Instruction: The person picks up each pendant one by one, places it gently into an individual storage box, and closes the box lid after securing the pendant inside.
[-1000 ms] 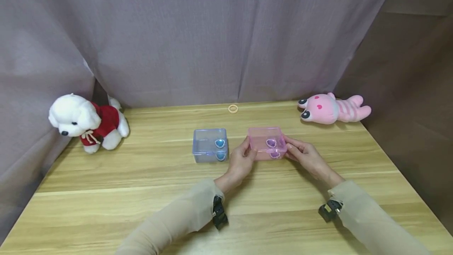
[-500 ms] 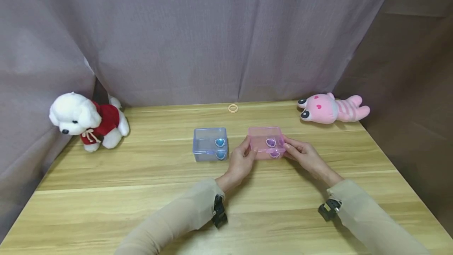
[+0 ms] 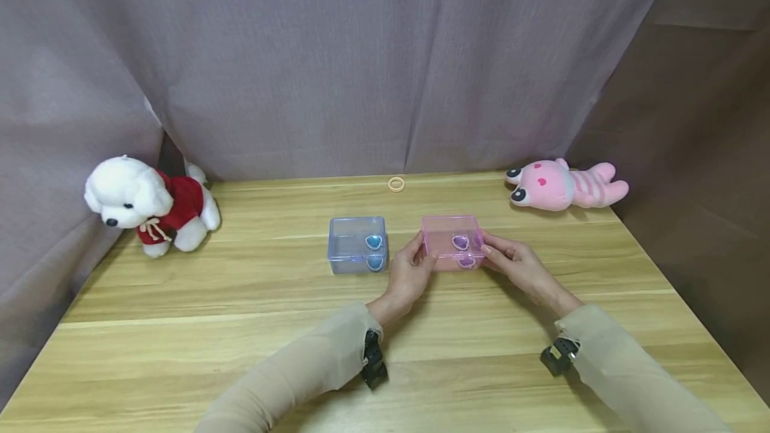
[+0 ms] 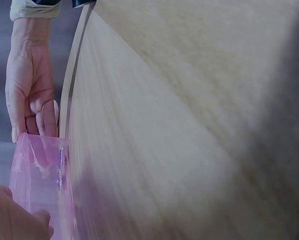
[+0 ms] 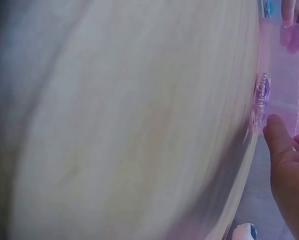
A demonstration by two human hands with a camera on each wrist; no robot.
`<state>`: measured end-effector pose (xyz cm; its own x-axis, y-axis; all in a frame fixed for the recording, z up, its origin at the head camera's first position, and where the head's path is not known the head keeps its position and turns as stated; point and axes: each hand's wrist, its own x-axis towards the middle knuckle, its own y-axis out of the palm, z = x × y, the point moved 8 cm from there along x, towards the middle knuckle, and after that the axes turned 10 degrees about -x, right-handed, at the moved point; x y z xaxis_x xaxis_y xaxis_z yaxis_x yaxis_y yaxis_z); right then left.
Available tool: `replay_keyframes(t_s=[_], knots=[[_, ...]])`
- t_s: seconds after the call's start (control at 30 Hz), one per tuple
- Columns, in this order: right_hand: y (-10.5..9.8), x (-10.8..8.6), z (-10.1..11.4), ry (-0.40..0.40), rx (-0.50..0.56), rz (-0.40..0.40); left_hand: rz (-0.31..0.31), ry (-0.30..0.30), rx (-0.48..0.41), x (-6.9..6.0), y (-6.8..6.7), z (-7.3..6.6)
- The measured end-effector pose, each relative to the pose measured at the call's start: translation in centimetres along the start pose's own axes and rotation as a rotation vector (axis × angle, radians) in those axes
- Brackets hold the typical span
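A clear pink plastic box [image 3: 448, 232] with its lid down sits on the table between both hands. Two purple heart-shaped gems with beaded edges show at its right front, one higher and one lower. At the box's left side my left hand [image 3: 409, 279] grips it, thumb at the front corner. My right hand [image 3: 523, 271] grips the opposite side, thumb near the right front corner. The left wrist view shows the pink box [image 4: 39, 185] between the two hands. In the right wrist view, the right thumb lies along the pink box [image 5: 287, 75].
A clear blue box [image 3: 349, 239] with blue heart gems stands left of the pink one. Behind them lies a small tan ring [image 3: 396, 184]. A white plush dog [image 3: 129, 196] in red sits at the left, and a pink plush toy [image 3: 547, 186] lies at the back right.
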<state>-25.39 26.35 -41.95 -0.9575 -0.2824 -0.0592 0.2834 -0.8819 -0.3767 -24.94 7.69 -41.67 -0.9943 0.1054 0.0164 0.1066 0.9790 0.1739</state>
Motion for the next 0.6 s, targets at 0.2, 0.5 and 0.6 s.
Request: replay_keyframes(t_s=[0.2,0.5,0.6], knots=[[0.21,0.19,0.12,-0.016,0.030,0.012,-0.005,0.013,0.027,-0.17,-0.14,-0.27],[-0.03,0.18,-0.14,-0.015,-0.012,0.019,-0.001,-0.020,0.039,-0.08,-0.09,0.02],[-0.48,0.04,-0.30,-0.003,-0.063,0.014,0.033,-0.049,0.082,-0.50,-0.08,-0.38]])
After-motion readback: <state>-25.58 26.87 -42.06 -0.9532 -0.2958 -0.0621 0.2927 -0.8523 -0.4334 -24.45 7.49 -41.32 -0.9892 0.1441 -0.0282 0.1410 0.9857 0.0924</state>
